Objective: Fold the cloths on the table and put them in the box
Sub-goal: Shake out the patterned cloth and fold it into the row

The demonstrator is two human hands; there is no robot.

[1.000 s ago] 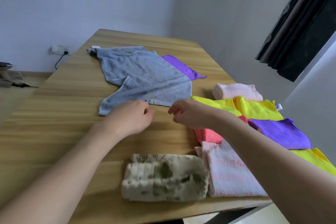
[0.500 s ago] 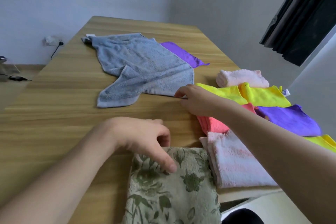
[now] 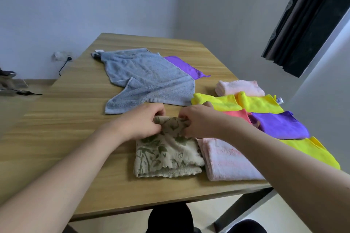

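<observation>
Both hands, left [image 3: 141,124] and right [image 3: 198,122], pinching far edge of floral cloth [image 3: 166,154], just left of pink towel [image 3: 230,160], probably to fold it again. Box unseen.

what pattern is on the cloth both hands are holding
Beige cloth with a green floral leaf print, seen in the head view.

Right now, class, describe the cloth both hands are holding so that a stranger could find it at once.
On the wooden table, look at the near edge, left of the folded pale pink towel. The beige cloth there carries a green flower print; the neighbouring cloths are plain, and it alone is pinched by the left hand and right hand.
</observation>
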